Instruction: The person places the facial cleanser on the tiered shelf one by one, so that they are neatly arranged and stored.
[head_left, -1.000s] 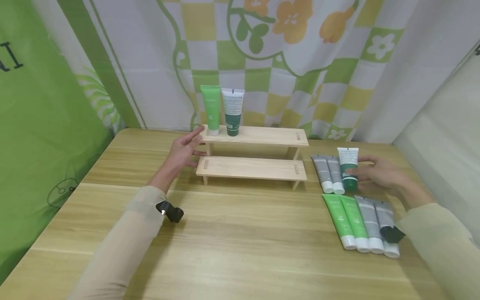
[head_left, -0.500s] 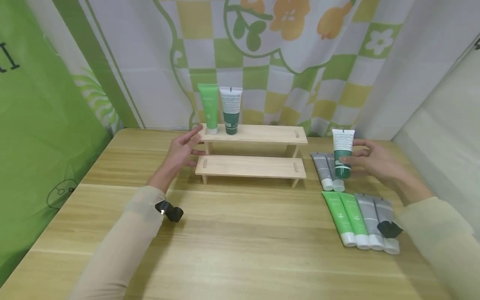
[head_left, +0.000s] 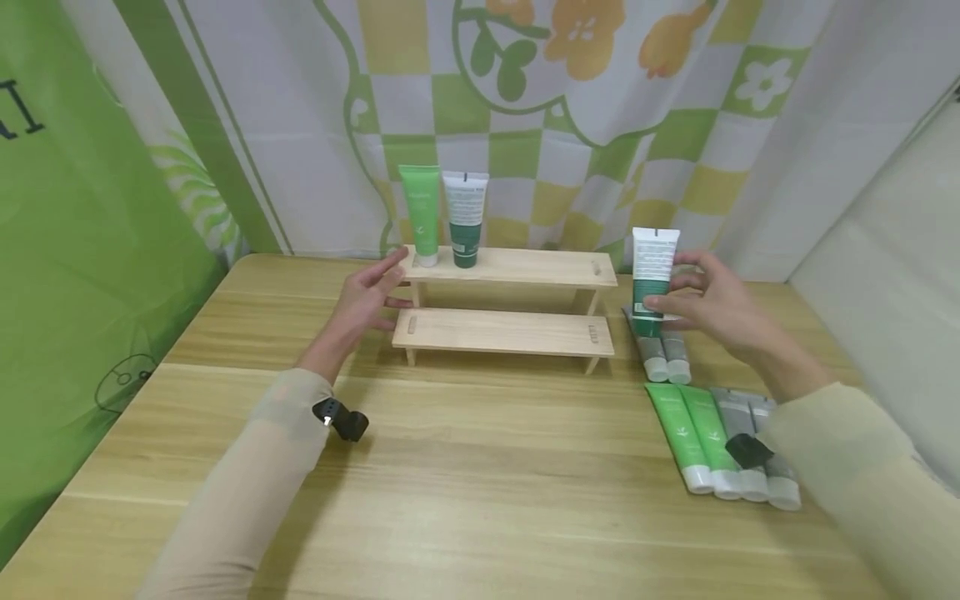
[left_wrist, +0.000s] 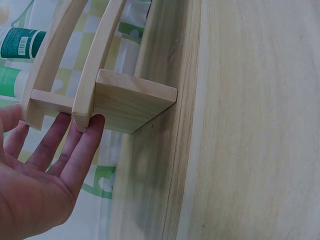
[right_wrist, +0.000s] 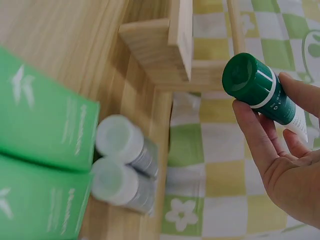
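A white and dark green squeeze tube [head_left: 655, 271], cap down, hangs above the table in my right hand [head_left: 716, 300], pinched between thumb and fingers. The right wrist view shows its green cap [right_wrist: 245, 77] near the shelf end. My left hand [head_left: 366, 300] touches the left end of a two-step wooden shelf [head_left: 502, 332]; in the left wrist view its fingers [left_wrist: 82, 155] reach out fairly straight against the board ends. On the upper step, toward the left, a light green tube [head_left: 422, 212] and another white and dark green tube [head_left: 466, 218] stand upright on their caps.
Two grey tubes [head_left: 675, 358] lie on the wooden table [head_left: 465, 492] right of the shelf, partly hidden. Nearer lie two light green tubes [head_left: 690, 433] and two grey tubes [head_left: 750, 479], partly covered by the right wrist's camera. A patterned curtain [head_left: 540, 125] hangs behind.
My right hand has lifted the white and dark green tube off the right side and carried it left, toward the shelf. The left hand stays at the shelf's left end.
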